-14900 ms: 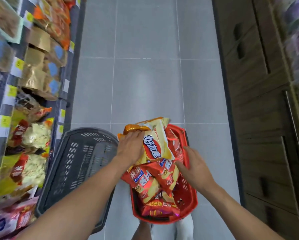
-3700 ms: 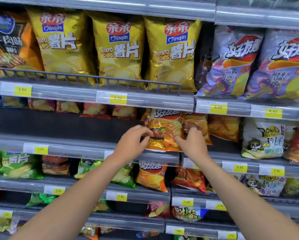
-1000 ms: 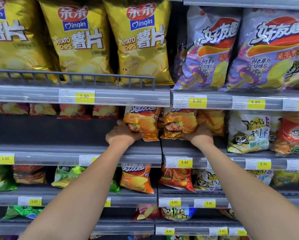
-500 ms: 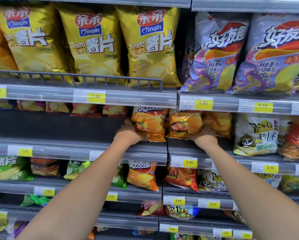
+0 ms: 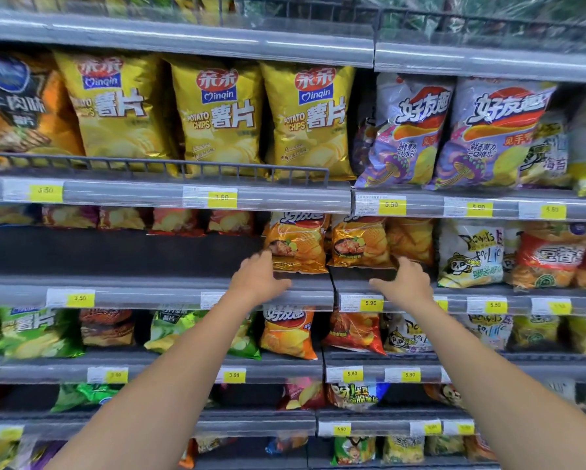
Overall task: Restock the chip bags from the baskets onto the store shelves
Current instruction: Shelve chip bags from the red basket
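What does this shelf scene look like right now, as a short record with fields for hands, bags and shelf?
left hand: open, fingers at the lower left corner of the left orange bag
right hand: open, by the lower right corner of the right orange bag
bags: both upright, side by side on the shelf
contact: cannot tell whether either hand touches its bag
above: yellow potato chip bags
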Available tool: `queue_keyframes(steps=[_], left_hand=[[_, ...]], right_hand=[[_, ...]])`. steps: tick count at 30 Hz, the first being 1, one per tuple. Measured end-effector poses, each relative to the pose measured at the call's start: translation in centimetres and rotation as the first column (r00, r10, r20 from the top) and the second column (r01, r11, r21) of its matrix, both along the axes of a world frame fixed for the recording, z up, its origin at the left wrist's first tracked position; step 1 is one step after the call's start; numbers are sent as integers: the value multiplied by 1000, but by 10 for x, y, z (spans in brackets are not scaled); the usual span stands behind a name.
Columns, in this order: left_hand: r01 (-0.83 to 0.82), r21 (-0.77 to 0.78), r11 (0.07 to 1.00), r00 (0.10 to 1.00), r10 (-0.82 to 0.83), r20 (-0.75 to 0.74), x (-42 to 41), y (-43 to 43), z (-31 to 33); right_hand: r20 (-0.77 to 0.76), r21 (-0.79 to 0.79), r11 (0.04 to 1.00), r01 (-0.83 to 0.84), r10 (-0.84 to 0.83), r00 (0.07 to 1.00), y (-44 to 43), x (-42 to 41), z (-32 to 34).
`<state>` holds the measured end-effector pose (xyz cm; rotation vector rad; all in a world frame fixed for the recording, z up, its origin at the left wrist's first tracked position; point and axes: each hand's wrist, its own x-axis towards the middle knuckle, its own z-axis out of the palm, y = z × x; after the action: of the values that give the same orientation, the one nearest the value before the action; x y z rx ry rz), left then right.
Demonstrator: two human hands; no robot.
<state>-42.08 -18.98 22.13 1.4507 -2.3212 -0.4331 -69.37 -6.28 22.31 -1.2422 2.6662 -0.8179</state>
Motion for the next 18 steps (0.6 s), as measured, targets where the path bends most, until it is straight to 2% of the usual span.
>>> queue_keyframes(steps=[3,7,11,18], left_hand=[[122,-148,981,989,-108,105,13,26,-7],[282,-208,937,955,-253,152,22,62,-26],[381,-263,886,919,-331,215,20,100,-51],[587,-227,777,801,-517,301,-30,192,-99]], right_hand=[[-24,-16,1000,-25,25,999,28,15,-8],[-134,23,1000,12,-9,991,79,39,-21],[-209,65,997,30,-15,978,135,55,-42],[-231,188,962,200,-155,961,280,49,-96]])
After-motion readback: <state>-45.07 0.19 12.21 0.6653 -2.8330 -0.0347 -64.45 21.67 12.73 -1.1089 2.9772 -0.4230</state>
